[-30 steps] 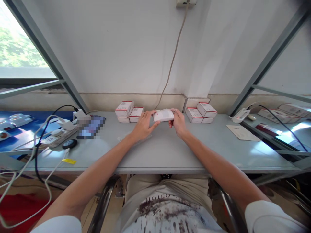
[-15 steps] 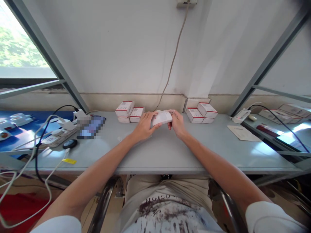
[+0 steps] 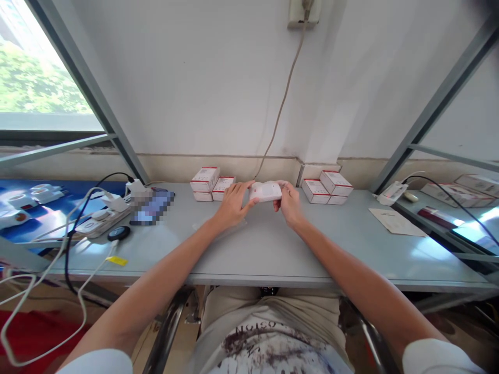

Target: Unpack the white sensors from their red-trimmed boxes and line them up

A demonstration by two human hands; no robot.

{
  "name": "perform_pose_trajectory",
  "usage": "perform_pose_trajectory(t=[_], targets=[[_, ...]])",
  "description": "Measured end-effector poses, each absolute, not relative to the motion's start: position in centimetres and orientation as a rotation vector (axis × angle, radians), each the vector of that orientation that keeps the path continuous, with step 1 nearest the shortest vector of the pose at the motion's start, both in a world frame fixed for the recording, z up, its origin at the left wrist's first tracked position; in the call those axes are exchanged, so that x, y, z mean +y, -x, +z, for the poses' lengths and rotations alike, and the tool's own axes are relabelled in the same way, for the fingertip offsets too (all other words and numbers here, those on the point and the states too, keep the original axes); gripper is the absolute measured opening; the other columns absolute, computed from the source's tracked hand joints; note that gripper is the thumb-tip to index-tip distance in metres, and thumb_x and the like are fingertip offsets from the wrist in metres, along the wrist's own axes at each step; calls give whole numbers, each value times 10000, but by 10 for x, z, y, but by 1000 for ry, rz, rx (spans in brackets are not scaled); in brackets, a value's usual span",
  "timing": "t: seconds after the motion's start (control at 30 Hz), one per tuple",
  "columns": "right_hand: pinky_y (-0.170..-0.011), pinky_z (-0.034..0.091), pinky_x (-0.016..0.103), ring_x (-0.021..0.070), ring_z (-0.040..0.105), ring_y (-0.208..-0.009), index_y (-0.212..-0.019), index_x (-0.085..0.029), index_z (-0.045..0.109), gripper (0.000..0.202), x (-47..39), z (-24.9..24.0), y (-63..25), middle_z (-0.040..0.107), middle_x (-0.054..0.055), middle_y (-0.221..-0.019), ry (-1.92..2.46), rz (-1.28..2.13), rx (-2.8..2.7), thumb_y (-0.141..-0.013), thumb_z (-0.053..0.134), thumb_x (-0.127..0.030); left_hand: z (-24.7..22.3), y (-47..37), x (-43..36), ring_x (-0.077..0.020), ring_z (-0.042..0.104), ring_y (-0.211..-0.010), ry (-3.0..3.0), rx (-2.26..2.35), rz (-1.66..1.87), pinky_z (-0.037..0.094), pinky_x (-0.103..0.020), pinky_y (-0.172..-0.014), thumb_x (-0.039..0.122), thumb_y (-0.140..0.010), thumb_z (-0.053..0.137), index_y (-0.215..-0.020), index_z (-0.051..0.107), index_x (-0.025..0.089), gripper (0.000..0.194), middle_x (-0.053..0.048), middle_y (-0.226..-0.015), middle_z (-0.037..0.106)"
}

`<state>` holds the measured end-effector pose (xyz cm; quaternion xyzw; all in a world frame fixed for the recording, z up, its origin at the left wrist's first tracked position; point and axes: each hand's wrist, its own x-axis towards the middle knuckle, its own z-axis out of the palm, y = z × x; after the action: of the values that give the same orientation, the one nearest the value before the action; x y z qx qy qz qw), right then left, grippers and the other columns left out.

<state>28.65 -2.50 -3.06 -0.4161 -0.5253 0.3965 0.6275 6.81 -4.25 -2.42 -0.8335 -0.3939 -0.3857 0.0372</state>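
Note:
A white, rounded plastic device (image 3: 268,191), shaped like a motion detector with a small red mark, is raised above the grey table. My left hand (image 3: 234,204) grips its left end, thumb along the near side and fingers over the top. At the other end, my right hand (image 3: 291,204) is closed with curled fingers around the device's right edge. What those right fingertips press on is partly hidden. Thin clear plastic (image 3: 233,226) seems to lie under my left wrist.
Small white boxes with red edges (image 3: 205,179) are stacked behind my left hand, and more boxes (image 3: 336,183) stand right. Leftward lie a phone (image 3: 153,206), a power strip (image 3: 102,221), a black round gadget (image 3: 118,233) and cables. A paper sheet (image 3: 396,222) rests at right.
The camera view has shifted, so the whole scene sits a little lower and further right. Both hands still hold the device, which appears tilted slightly differently.

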Motion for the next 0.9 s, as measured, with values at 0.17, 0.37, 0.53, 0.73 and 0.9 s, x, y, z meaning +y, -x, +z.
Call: perform_pose_trajectory(t=[0.17,0.37,0.53,0.73,0.9], targets=[[-392,377,229,127,502,-379,-1021,-245,628,214,-21,-30,-291,554,-74,-506,1002,880,-1099,-954,506,-406,-17,-58,-34,-380,531,-1371,2175,-1456,-1140,354,-555,-1196,552,-1122,409,-1548,550,190,577,-177,-1470,642],[-389,370,228,125,506,-379,-1009,-246,625,197,-20,-30,-291,561,-74,-513,1010,879,-1086,-927,499,-374,-12,-31,-22,-451,220,-1647,1887,-1631,-954,25,-741,-1293,451,-1086,487,-1698,366,188,677,-213,-1760,326],[-386,366,224,124,503,-381,-1025,-246,618,205,-22,-29,-289,564,-77,-512,1022,882,-1100,-930,502,-384,-18,-15,-8,-506,186,-1647,1722,-1913,-957,98,-781,-1272,480,-1029,579,-1723,291,147,822,-263,-1792,203],[-379,359,223,122,500,-372,-1008,-247,623,209,-19,-30,-291,558,-77,-505,1010,868,-1101,-930,506,-401,-18,-11,4,-525,190,-1633,1499,-2261,-1206,292,-718,-1243,512,-922,726,-1724,264,162,989,-260,-1786,200],[-382,380,231,128,502,-373,-1008,-251,634,222,-18,-31,-292,554,-75,-507,1013,860,-1108,-932,503,-413,-17,-5,5,-504,373,-1511,1400,-2273,-1277,345,-704,-1189,423,-923,700,-1692,292,158,910,-265,-1661,421]])
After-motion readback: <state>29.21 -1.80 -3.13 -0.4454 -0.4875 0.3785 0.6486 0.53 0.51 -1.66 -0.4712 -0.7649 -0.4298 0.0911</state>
